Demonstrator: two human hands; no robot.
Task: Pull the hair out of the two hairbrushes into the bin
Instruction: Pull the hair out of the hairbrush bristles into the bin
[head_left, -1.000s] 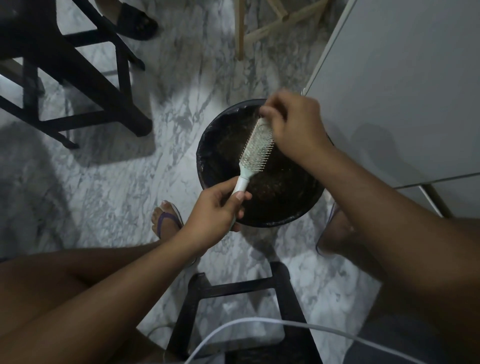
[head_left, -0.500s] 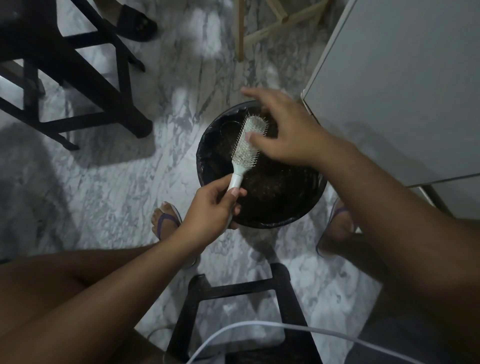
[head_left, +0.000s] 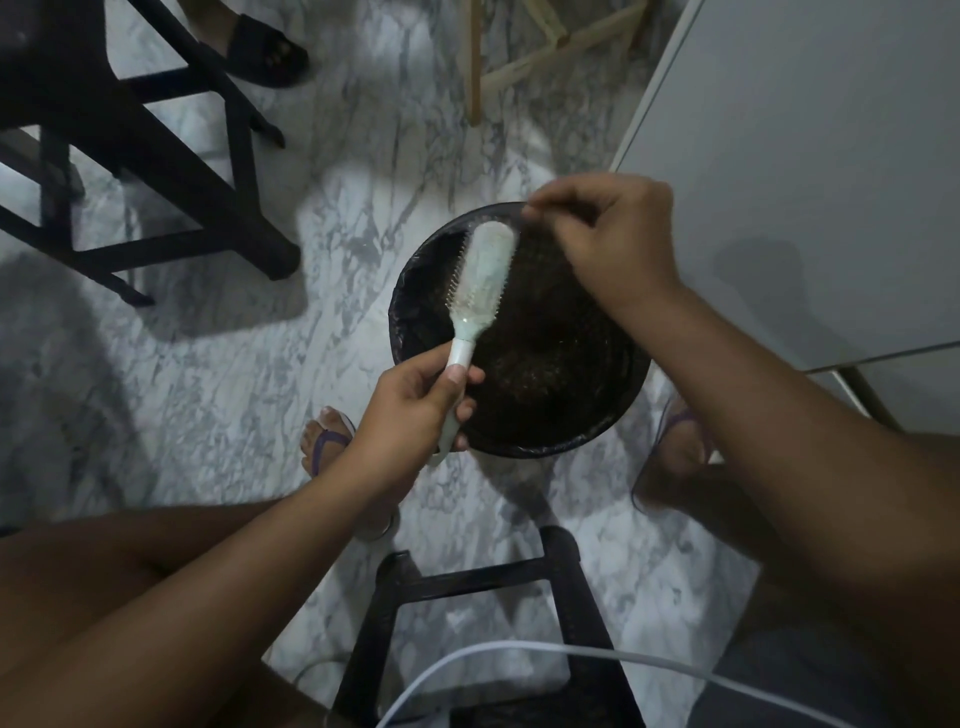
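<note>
Hands: left (head_left: 415, 410) round hairbrush (head_left: 483, 270), hair (head_left: 532, 223) in right (head_left: 608, 244).

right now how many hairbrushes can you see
1. The pale hairbrush is held by its handle in the left hand, over the bin, while the right hand pinches hair beside its head. A second brush is not in view.

Head view, dim overall. I see one bright pool on the marble floor (head_left: 358, 208), greying toward the margins. The black chair frame (head_left: 171, 156) throws a soft shadow onto it; the bin (head_left: 540, 451) is near black inside. Wide-angle distortion bows the edges; detail is slightly soft.
</note>
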